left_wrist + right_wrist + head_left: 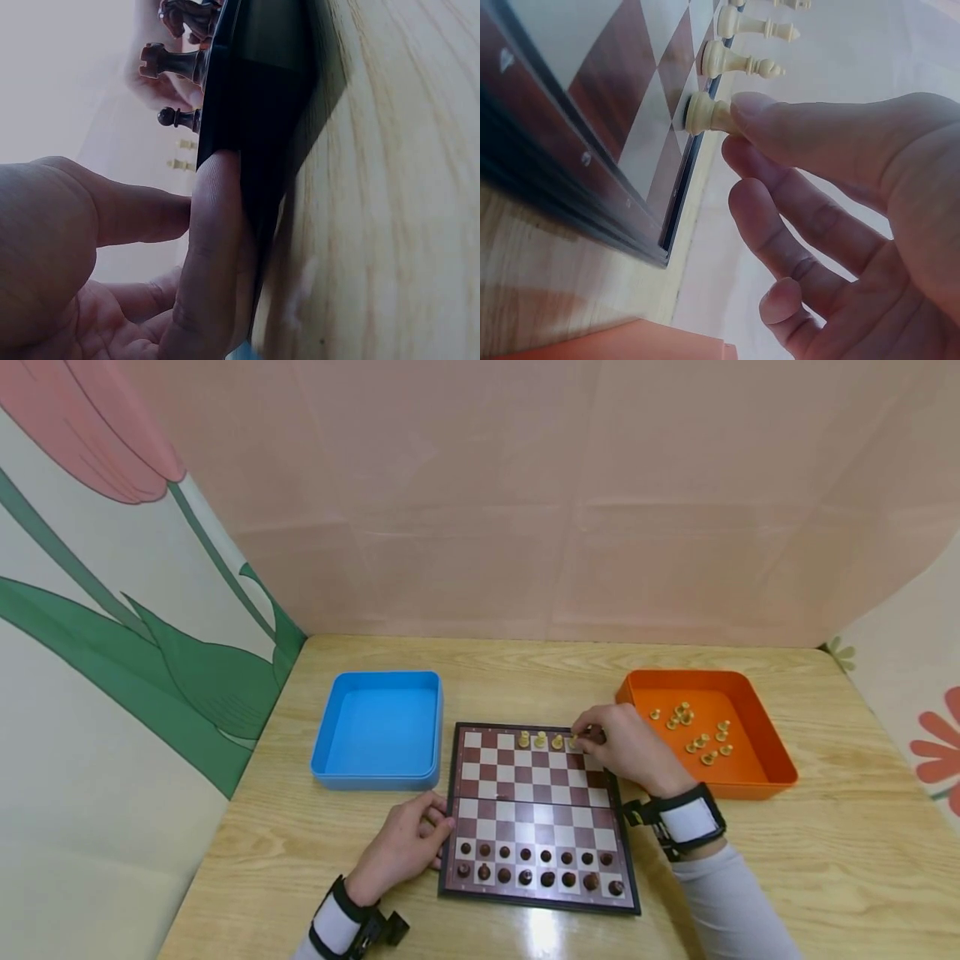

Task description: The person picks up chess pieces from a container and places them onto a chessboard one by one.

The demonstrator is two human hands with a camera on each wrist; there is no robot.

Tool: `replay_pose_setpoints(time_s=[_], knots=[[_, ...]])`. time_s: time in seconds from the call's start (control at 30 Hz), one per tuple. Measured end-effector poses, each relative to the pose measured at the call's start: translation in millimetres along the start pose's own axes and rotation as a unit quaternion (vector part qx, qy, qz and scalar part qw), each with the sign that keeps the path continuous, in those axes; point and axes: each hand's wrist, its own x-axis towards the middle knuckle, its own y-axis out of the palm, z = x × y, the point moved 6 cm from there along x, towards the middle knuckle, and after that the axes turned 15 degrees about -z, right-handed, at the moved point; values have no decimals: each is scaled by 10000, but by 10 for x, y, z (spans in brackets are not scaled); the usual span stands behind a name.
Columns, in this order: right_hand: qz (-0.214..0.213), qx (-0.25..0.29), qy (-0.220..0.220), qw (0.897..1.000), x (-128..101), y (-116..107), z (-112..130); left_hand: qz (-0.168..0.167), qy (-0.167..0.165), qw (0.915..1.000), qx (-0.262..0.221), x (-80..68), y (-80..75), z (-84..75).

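Observation:
A folding chessboard (540, 802) lies in the middle of the table. Dark pieces (536, 867) fill its two nearest rows. Three cream pieces (540, 741) stand along the far row. My right hand (581, 737) reaches over the far right corner and pinches a fourth cream piece (705, 114) standing on a far-row square; its top is hidden under a fingertip (754, 105). My left hand (438, 827) lies flat on the table, with straight fingers (214, 225) pressed against the board's left edge (247, 112).
An empty blue tray (378, 731) sits to the left of the board. An orange tray (765, 752) to the right holds several loose cream pieces (697, 731). Pink and flower-printed screens wall in the wooden table (825, 860).

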Motion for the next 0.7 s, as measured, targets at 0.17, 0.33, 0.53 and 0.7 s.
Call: replay_pose_setpoints(time_s=[0.17,0.33,0.53,0.7], knots=[[23,11,84,10000,11,11,-11,6,-26,10000,-42,-1,-8,-2],[36,48,200,9998,9,6,-36,0,-25,10000,-43,5,-2,-4],[14,29,144,9999,4,7,-37,0,-25,10000,-45,2,0,-4],[12,39,142,9999,5,8,-32,2,-34,10000,-40,0,1,-3]])
